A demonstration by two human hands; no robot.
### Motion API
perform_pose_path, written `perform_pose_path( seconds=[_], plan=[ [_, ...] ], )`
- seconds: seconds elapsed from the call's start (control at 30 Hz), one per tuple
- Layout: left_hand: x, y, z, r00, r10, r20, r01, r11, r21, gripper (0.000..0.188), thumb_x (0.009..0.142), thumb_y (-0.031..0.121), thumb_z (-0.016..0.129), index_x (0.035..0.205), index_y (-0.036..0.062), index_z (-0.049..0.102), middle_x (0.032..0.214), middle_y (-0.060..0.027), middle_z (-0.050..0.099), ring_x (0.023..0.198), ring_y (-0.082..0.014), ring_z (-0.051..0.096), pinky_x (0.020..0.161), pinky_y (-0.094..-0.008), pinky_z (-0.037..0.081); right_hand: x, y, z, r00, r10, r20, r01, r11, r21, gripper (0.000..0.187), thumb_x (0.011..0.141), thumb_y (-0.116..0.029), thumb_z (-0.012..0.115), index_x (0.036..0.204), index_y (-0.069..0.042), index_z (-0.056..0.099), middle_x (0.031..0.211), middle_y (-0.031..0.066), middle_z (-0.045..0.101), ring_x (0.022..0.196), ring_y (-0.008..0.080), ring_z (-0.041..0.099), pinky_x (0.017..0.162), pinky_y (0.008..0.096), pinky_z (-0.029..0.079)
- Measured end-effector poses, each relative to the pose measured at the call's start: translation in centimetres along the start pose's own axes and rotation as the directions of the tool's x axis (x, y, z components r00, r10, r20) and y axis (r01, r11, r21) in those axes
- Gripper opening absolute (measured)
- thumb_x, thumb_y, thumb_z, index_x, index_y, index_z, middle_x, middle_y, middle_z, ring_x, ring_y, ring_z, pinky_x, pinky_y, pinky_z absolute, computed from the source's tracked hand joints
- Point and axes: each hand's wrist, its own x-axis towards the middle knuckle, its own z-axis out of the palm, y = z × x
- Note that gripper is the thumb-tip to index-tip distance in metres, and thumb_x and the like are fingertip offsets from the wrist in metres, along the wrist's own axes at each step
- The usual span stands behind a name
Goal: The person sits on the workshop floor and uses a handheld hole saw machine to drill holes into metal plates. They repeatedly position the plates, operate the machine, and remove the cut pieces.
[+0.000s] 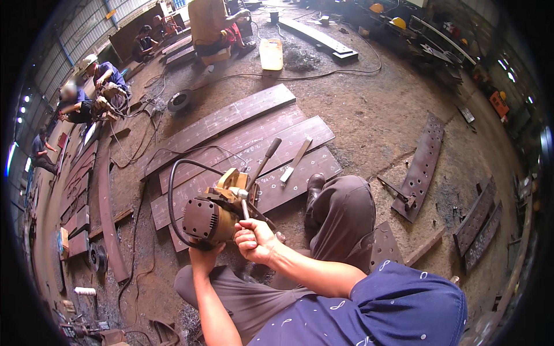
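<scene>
Holding the drill (212,218) at the near edge of the steel plates (284,196), we're gripping its lever (244,210) with our closed right hand (257,241), likely for leverage; our left hand (206,258) is seemingly bracing underneath, grip hidden.

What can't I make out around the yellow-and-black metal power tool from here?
In the head view:
Left hand: fingers mostly hidden behind the yellow-and-black metal power tool.
Power tool's underside: hidden by its own body.
Silver metal rod: gripped part covered by the right hand.
Flat, dark, white-marked steel plates: marks mostly too small to read.
</scene>
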Motion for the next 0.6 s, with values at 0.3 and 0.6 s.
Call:
perform_pose_path(
  seconds=[0.3,0.6],
  plan=[
    [-0.3,0.6,0.4,0.996,0.066,-0.064,-0.070,0.995,-0.073,0.075,0.069,0.004,0.094,0.132,-0.0005,0.054,0.118,-0.0129,0.074,0.103,-0.0196,0.072,0.089,-0.0351,0.058,-3.4,3.4,-0.3,0.712,-0.576,0.401,0.160,-0.423,-0.892,0.052,0.088,-0.014,0.070,0.138,-0.005,0.060,0.093,0.0162,0.069,0.081,0.0283,0.072,0.073,0.0399,0.060],
    [-0.7,1.3,-0.4,0.972,0.196,-0.129,-0.170,0.968,0.185,0.073,0.068,0.015,0.096,0.128,0.0019,0.058,0.108,-0.0149,0.077,0.098,-0.0245,0.075,0.085,-0.0375,0.059,-4.2,-4.3,9.1,0.392,-0.099,0.914,-0.213,-0.977,-0.014,0.036,0.094,-0.040,0.071,0.080,-0.007,0.066,0.072,0.0131,0.069,0.060,0.0329,0.070,0.056,0.0442,0.057]
  ],
)
